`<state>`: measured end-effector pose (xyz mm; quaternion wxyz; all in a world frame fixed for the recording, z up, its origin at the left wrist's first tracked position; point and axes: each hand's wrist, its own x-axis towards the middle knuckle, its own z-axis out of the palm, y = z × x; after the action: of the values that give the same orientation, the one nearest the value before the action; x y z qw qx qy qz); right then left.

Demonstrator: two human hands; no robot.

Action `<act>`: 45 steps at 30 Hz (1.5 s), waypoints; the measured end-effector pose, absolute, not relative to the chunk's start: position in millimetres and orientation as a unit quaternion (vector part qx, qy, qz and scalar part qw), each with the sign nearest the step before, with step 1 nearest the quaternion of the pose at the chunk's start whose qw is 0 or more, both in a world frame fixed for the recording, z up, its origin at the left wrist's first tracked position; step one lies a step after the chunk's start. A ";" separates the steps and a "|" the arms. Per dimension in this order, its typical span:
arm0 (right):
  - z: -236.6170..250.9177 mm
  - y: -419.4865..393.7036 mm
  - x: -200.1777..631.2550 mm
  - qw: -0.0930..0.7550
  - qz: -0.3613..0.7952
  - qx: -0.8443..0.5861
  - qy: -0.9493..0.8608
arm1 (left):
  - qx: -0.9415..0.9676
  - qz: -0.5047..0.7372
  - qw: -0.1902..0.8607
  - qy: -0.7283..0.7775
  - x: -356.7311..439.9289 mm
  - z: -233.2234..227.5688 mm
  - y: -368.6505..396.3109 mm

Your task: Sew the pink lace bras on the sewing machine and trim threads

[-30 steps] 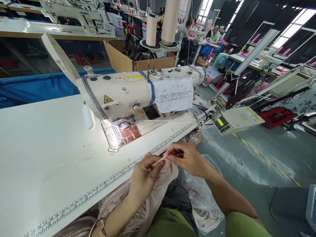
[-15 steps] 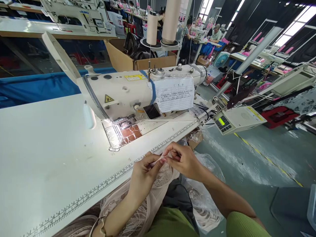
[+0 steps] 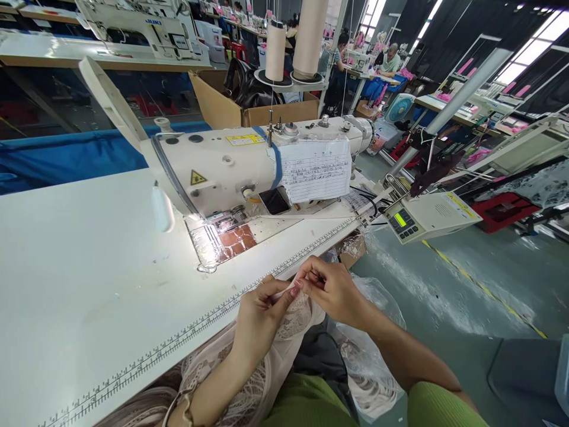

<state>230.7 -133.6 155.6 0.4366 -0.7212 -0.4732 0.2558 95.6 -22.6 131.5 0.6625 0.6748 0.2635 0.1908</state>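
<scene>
Pale pink lace fabric hangs over my lap, below the front edge of the sewing table. My left hand pinches the upper edge of this lace between thumb and fingers. Right beside it, my right hand is closed on the same edge, its thumb and index fingertips almost touching those of the left. The exact fold between the fingertips is mostly hidden. Beyond both hands stands the sewing machine, its lamp lighting the needle plate; no fabric lies under the presser foot.
A ruler strip runs along the table's front edge. A phone leans at the machine's base. To the right are a control box and a plastic bag of pale strips. Thread cones and a cardboard box stand behind.
Both hands stay almost in place on the lace edge, with only slight finger movement. The whole view has shifted very slightly.
</scene>
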 end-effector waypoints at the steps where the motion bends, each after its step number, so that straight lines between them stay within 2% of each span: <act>1: 155.1 -134.3 232.0 0.438 0.252 -0.719 -0.478 | 0.673 0.192 0.664 0.264 95.6 131.4 -22.5; 5: 156.8 -138.2 240.6 0.454 0.237 -0.698 -0.501 | 0.660 0.191 0.679 0.260 93.6 129.1 -21.1; 12: 160.8 -138.8 245.2 0.396 0.304 -0.693 -0.521 | 0.658 0.184 0.686 0.250 93.1 128.6 -18.4; 29: 157.9 -133.2 244.6 0.448 0.398 -0.640 -0.480 | 0.689 0.169 0.666 0.230 92.9 131.4 -16.3; 45: 147.0 -132.6 241.1 0.513 0.410 -0.623 -0.424 | 0.697 0.157 0.657 0.239 93.0 131.3 -16.9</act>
<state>241.1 -132.6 147.0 0.5134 -0.6230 -0.4242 0.4102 93.0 -16.9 131.3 0.6574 0.6972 0.2394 0.1565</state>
